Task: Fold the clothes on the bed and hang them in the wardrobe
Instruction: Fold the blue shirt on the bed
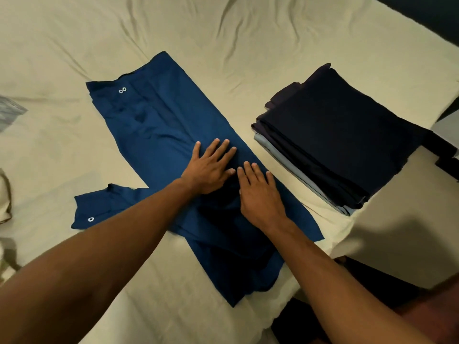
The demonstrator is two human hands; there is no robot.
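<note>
Blue cloth, the blue garment [159,125] lies spread on the cream bed sheet [223,33], running from far left toward the near edge, with a flap carrying a metal eyelet [91,219] sticking out at near left. On its middle the left hand [211,167] presses flat with fingers straight and spread, holding nothing; just right of it the right hand [260,194] lies flat the same way. Further right sits a stack of folded dark clothes [335,135]. The step looks like smoothing before a fold; next probably calls for gripping an end and bringing it over.
</note>
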